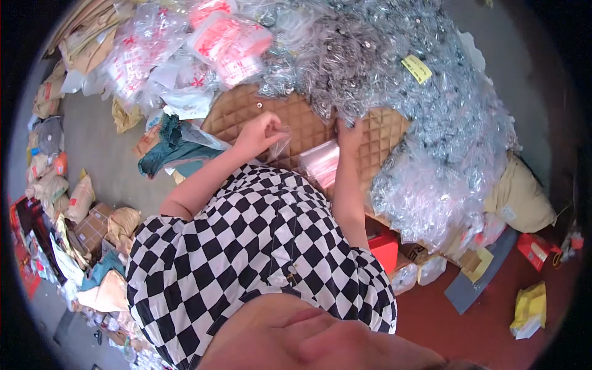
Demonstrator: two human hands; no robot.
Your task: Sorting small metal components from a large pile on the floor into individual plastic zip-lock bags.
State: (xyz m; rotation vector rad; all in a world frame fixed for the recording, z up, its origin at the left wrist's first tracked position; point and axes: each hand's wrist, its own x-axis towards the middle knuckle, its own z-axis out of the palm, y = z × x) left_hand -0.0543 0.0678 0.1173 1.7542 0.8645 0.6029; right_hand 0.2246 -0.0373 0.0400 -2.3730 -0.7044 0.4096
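My left hand (259,132) is closed in a pinch on a small clear plastic bag (280,147), which hangs below its fingertips over a brown quilted surface (302,123). My right hand (349,132) reaches to the near edge of a heap of small dark parts (345,68) with clear wrapping among them. Its fingertips are partly hidden there, so I cannot make out their grip. Beside my right wrist, close to my body, lies a stack of flat clear bags (320,163) with a pinkish sheen.
Clear-bagged pieces (444,135) spread across the right, with a yellow label (417,69) on top. Bags with red print (228,43) are heaped at the far left. Teal cloth (179,154) lies by my left forearm. Sacks and cartons (92,228) stand farther left; a red box (383,250) sits near my right elbow.
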